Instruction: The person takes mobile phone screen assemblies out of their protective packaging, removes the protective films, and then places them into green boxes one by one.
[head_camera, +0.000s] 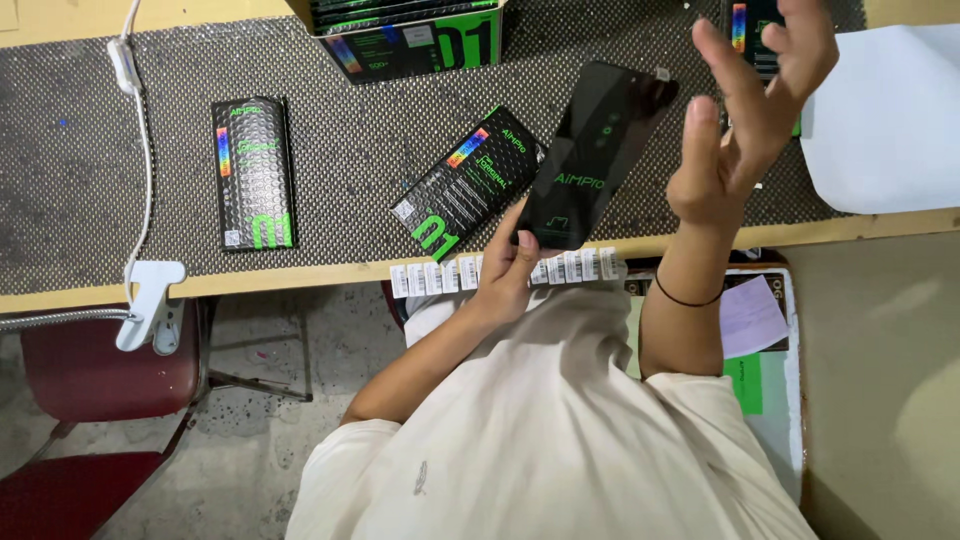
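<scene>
My left hand (507, 268) grips the lower end of a flat, glossy black phone-screen panel (597, 150) and holds it tilted above the table's front edge. My right hand (752, 105) is raised to the right of the panel, fingers spread, holding nothing and not touching it. A slim black box with green and rainbow print (465, 182) lies on the dotted black mat (90, 150) just left of the panel. A second matching box (253, 172) lies farther left.
An open carton of similar boxes (410, 40) stands at the back. A strip of white barcode labels (440, 276) runs along the table edge. White paper (890, 120) lies at right. A white clamp (150, 305) with cable grips the edge at left, above a red chair (100, 375).
</scene>
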